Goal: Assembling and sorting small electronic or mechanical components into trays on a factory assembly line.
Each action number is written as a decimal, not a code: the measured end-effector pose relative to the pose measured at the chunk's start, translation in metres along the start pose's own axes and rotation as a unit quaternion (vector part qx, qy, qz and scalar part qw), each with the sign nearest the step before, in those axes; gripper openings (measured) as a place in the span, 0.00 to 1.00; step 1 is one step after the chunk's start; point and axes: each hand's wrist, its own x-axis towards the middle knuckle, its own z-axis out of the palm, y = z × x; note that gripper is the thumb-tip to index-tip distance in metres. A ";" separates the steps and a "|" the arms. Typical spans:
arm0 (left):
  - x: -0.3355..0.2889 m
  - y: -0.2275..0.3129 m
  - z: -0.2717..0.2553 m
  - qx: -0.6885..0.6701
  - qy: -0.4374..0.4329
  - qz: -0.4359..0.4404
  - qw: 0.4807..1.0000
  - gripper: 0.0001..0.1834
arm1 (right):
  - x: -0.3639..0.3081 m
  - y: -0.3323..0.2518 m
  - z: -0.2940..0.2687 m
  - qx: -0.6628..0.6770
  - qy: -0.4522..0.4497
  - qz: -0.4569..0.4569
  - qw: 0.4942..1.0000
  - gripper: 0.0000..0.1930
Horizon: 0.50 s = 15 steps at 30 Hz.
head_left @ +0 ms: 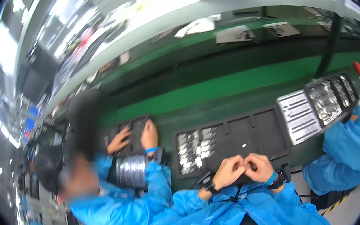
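My left hand (228,171) and my right hand (259,167) meet above the near edge of a black tray (262,133). The fingers of both are pinched together at the tips. Whatever lies between them is too small and blurred to make out. Many small shiny silver parts (194,149) lie grouped at the tray's left end. A tiny white piece (243,145) rests on the dark surface just beyond my fingers. Each of my wrists wears a blue band and a black strapped device.
To the left, a co-worker in blue handles another black tray (138,124), beside a shiny ribbed silver bundle (131,171). At the right, a white slotted tray (298,116) adjoins a dark tray of silver parts (327,100), near another person's blue sleeve (347,145). Papers (235,34) lie on the shelf.
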 end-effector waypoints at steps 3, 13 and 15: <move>0.005 -0.006 0.009 0.001 -0.009 0.000 1.000 0.07 | -0.003 0.004 -0.007 -0.037 0.008 -0.018 0.999 0.06; 0.000 -0.029 0.002 0.041 -0.042 -0.004 0.998 0.07 | -0.003 0.000 -0.001 -0.119 0.005 -0.058 0.991 0.08; -0.004 -0.020 -0.002 0.050 -0.032 -0.027 0.998 0.07 | -0.001 0.001 0.002 -0.127 -0.010 -0.065 0.990 0.08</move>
